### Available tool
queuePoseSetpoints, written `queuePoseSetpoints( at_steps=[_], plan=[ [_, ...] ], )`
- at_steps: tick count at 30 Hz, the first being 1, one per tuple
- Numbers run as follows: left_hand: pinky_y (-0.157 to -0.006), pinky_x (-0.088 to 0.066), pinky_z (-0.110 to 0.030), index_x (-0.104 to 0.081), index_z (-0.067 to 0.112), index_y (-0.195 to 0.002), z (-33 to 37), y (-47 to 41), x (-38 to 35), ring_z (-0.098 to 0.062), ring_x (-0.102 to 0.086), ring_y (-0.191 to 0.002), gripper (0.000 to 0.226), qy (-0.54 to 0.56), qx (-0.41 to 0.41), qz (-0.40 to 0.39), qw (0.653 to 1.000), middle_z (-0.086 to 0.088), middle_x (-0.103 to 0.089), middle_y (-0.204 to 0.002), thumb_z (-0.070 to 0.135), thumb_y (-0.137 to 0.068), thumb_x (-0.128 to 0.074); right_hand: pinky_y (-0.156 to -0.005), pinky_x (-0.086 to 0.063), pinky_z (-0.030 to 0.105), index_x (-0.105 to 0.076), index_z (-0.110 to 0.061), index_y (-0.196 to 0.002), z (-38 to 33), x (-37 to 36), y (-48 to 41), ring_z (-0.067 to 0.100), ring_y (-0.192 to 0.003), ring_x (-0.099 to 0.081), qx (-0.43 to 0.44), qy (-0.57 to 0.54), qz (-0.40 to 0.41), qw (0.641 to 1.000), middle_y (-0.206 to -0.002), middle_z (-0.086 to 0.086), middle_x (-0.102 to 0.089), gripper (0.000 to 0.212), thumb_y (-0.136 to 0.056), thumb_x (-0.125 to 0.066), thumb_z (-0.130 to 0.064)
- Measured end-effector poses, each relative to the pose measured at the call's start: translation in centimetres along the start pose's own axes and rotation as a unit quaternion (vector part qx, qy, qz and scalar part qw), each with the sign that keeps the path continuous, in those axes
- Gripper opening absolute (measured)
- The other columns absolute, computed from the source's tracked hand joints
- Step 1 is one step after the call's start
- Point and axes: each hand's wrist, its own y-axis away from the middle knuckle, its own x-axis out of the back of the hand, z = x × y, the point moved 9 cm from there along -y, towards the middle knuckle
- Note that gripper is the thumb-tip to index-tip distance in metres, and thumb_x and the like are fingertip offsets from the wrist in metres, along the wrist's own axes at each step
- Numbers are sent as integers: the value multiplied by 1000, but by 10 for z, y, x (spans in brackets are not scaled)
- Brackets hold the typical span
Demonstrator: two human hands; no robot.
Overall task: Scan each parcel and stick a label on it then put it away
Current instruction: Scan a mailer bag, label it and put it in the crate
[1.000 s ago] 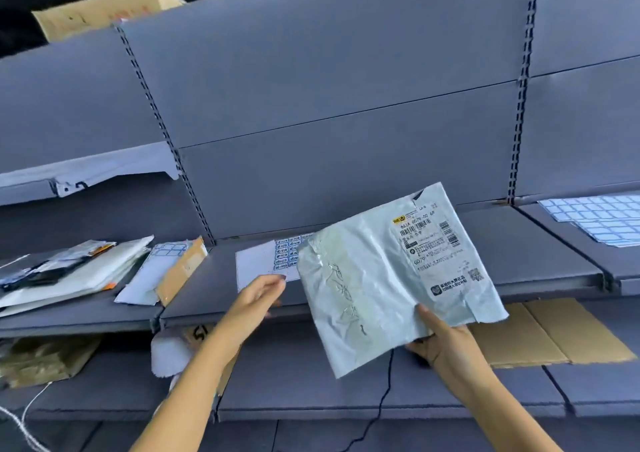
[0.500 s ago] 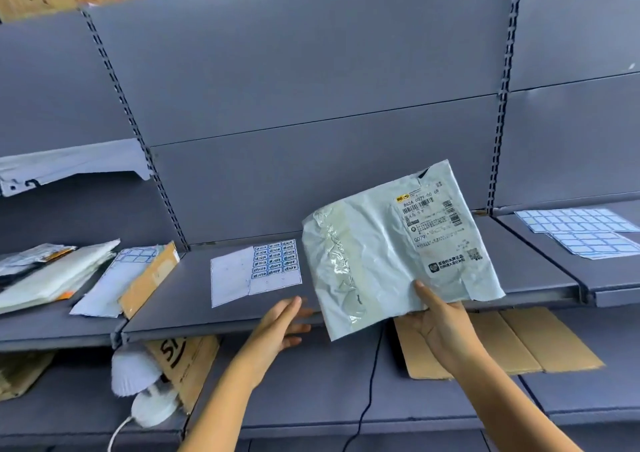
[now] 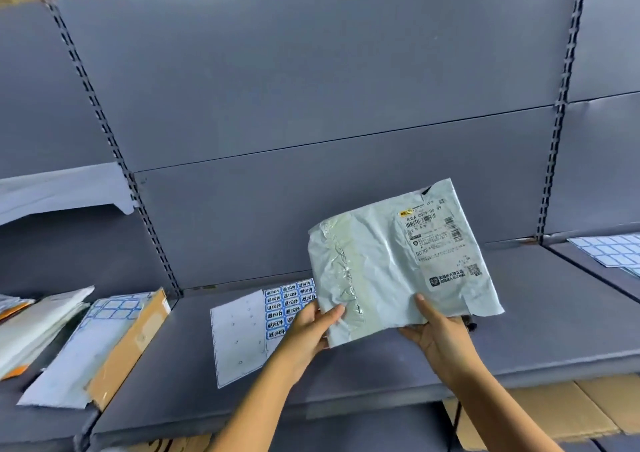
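A pale grey plastic mailer parcel [image 3: 381, 264] with a printed shipping label at its right end is held up above the grey shelf [image 3: 519, 340]. My right hand [image 3: 440, 333] grips its lower edge, thumb on the front. My left hand [image 3: 311, 327] pinches its lower left corner beside the taped seam. Behind my left hand a sheet of blue-bordered stickers [image 3: 280, 307] lies flat on the shelf, its left half peeled bare.
Flat parcels and a brown cardboard envelope [image 3: 128, 344] are stacked at the left of the shelf. Another blue label sheet [image 3: 613, 252] lies on the shelf to the right. Flattened cardboard [image 3: 540, 413] sits on the lower shelf. A carton stands on top at upper left.
My left hand rose from the shelf's front edge and took hold of the parcel's lower left corner. The view shifted closer and higher over the shelf.
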Motion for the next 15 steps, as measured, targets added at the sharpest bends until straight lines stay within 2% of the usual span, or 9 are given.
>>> queuePoseSetpoints(
  at_steps=[3, 5, 7, 8, 10, 11, 13, 15],
  plan=[
    [-83, -55, -31, -61, 7, -114, 2, -32, 14, -19, -69, -93, 27, 18, -17, 43, 999, -5, -73, -101, 3, -87, -61, -75, -59, 41, -50, -2, -132, 11, -8, -19, 30, -98, -68, -5, 6, -4, 1000, -121, 16, -65, 45, -89, -57, -14],
    [-74, -56, -24, -60, 4, -114, 3, -46, 22, -17, -69, -86, 28, -7, -28, 65, 997, -5, -72, -97, -3, -88, -59, -88, -54, 49, -50, -10, -132, 2, -6, -28, 29, -107, -65, 23, 35, -5, 999, -121, 11, -66, 44, -90, -54, -20],
    [-67, -53, -16, -60, 8, -109, 1, -55, 26, -14, -67, -84, 24, -41, -34, 78, 996, -4, -70, -96, -4, -88, -59, -92, -49, 56, -55, -14, -127, -14, 7, -34, 24, -103, -65, 52, 67, 29, 996, -116, 8, -68, 38, -92, -53, -28],
    [-64, -52, -13, -60, 13, -103, 0, -59, 28, -12, -65, -82, 22, -54, -41, 91, 994, -2, -69, -95, -3, -88, -59, -88, -51, 55, -58, -13, -123, -23, 16, -37, 22, -98, -65, 62, 81, 51, 993, -112, 9, -70, 32, -95, -50, -28],
    [-61, -49, -11, -58, 23, -94, -3, -69, 32, -8, -63, -82, 24, -79, -60, 110, 989, 1, -67, -94, 0, -89, -60, -75, -59, 35, -62, -8, -113, -35, 32, -44, 17, -88, -68, 77, 102, 72, 989, -101, 7, -72, 23, -98, -46, -17],
    [-61, -49, -10, -57, 26, -91, -4, -73, 33, -7, -63, -82, 25, -84, -67, 117, 987, 3, -67, -93, 1, -89, -60, -69, -58, 27, -64, -8, -106, -39, 36, -47, 14, -85, -68, 81, 127, 70, 986, -96, 5, -72, 20, -98, -46, -13],
    [-63, -49, -13, -58, 26, -93, -7, -80, 38, -7, -63, -83, 24, -78, -76, 133, 985, 5, -67, -93, 2, -90, -60, -72, -55, 25, -66, -12, -101, -46, 42, -50, 15, -86, -67, 96, 207, 95, 969, -94, 2, -73, 16, -96, -51, -11],
    [-72, -49, -22, -60, 23, -99, -9, -85, 46, -12, -64, -88, 23, -69, -79, 143, 984, 3, -68, -97, 3, -90, -59, -81, -47, 28, -65, -14, -106, -55, 61, -49, 17, -95, -63, 123, 322, 187, 920, -106, 3, -70, 15, -92, -59, -15]
  ],
)
